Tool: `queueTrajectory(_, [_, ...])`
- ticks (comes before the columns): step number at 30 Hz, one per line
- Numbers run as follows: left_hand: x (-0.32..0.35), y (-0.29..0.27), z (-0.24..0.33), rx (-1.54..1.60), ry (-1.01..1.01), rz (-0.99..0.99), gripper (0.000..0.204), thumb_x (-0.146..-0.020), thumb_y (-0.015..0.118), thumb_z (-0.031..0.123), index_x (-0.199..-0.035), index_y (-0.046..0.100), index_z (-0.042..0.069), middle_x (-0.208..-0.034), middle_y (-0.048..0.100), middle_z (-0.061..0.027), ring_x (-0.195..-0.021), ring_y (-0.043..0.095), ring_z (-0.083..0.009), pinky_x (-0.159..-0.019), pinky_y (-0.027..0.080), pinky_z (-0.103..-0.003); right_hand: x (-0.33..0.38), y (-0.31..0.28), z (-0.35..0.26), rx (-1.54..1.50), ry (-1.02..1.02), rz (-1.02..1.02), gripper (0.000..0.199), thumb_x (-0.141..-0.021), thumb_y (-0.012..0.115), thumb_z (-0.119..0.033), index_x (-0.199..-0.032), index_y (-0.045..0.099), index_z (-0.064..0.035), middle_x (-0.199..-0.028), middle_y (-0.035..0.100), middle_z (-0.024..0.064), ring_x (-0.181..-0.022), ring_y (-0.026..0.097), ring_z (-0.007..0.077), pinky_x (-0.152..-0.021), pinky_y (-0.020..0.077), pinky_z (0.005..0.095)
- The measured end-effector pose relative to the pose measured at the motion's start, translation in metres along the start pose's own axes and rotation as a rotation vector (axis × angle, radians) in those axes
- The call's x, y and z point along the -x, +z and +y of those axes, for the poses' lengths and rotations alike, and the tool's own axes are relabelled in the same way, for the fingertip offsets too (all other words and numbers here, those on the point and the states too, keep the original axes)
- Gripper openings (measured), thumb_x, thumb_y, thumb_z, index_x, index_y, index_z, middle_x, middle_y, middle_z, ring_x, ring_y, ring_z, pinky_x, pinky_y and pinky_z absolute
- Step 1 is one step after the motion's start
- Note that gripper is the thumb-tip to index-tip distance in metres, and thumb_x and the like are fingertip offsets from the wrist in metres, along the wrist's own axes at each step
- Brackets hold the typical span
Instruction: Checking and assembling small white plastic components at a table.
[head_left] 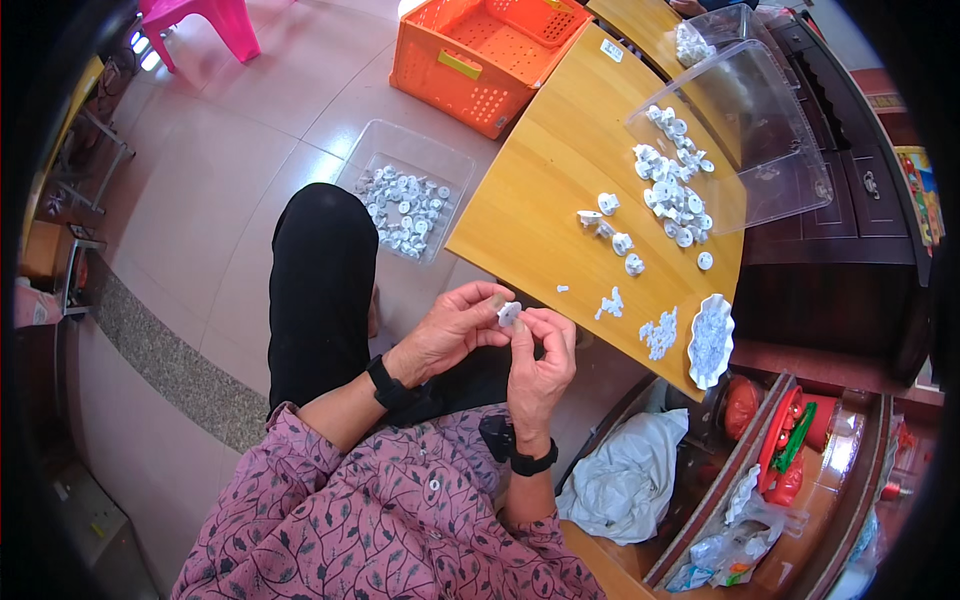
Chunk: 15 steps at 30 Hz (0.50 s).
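Between my hands, over my lap, is a small round white plastic part [509, 313]. My left hand [455, 330] pinches it with thumb and fingers. My right hand [540, 362] has its fingertips closed at the part's lower right side; whether they hold a smaller piece too is hidden. On the wooden table [530, 190] to the right lie a few similar white parts [621, 243] and a larger heap of them [672, 190]. Nearer me are small white pieces [658, 334] in loose groups, and a scalloped white dish [711, 342] full of them.
A clear plastic bin [408, 195] of white parts stands on the floor beside my knee. Behind it is an orange crate [470, 65]. A clear tub [770, 140] lies tipped at the table's far right. An open drawer [770, 500] with bags sits at the lower right.
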<state>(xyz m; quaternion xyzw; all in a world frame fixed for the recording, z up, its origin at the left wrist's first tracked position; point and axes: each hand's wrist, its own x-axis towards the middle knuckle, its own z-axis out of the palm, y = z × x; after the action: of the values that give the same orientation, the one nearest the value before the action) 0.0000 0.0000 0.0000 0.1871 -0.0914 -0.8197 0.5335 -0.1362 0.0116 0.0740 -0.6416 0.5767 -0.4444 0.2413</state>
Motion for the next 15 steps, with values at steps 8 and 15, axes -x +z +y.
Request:
queueTrajectory(8, [0.0001, -0.0022, -0.0010, -0.021, 0.004, 0.007, 0.026, -0.105, 0.061, 0.019, -0.124, 0.062, 0.002, -0.112, 0.068, -0.0088, -0.100, 0.071, -0.0173, -0.084, 0.064, -0.031, -0.0003, 0.0023, -0.0003, 0.025, -0.011, 0.003, 0.007, -0.090, 0.072, 0.000, -0.095, 0.067, 0.0008, -0.102, 0.066, 0.0130, -0.094, 0.066, 0.0274, -0.083, 0.0534, 0.0366])
queueTrajectory(15, [-0.0003, -0.0019, -0.0007, -0.020, 0.001, 0.025, 0.024, -0.104, 0.062, 0.020, -0.121, 0.064, 0.003, -0.109, 0.068, -0.0060, -0.096, 0.068, -0.0131, -0.080, 0.060, -0.026, 0.0033, 0.0054, -0.0061, 0.131, -0.102, 0.028, 0.007, -0.090, 0.074, 0.000, -0.094, 0.068, 0.0005, -0.100, 0.067, 0.0121, -0.093, 0.067, 0.0253, -0.083, 0.0538, 0.0353])
